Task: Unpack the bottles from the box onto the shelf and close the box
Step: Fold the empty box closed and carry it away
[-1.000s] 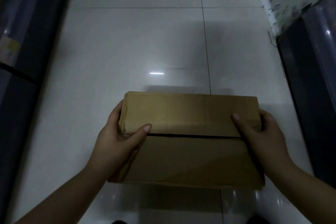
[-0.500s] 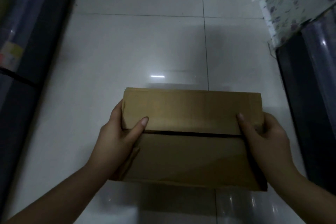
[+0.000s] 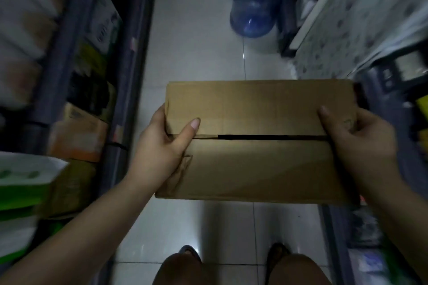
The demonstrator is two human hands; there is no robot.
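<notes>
Grip: left hand point(image 3: 162, 146) and right hand point(image 3: 354, 139) clamp opposite ends of brown rectangular cardboard box point(image 3: 254, 164) | position: carried above tiled floor point(image 3: 192, 53), between shelves | flaps down, thumbs on top steadying load.

We count one brown corrugated cardboard box point(image 3: 259, 141), its two top flaps folded down with a dark slit between them. Two bare hands are on it: one left hand point(image 3: 162, 148) and one right hand point(image 3: 356, 143). On the pale tiled floor we see one large translucent blue plastic water jug point(image 3: 253, 7). Two feet in dark footwear point(image 3: 276, 253) show at the bottom edge. Goods on the left shelf are too blurred for us to count.
</notes>
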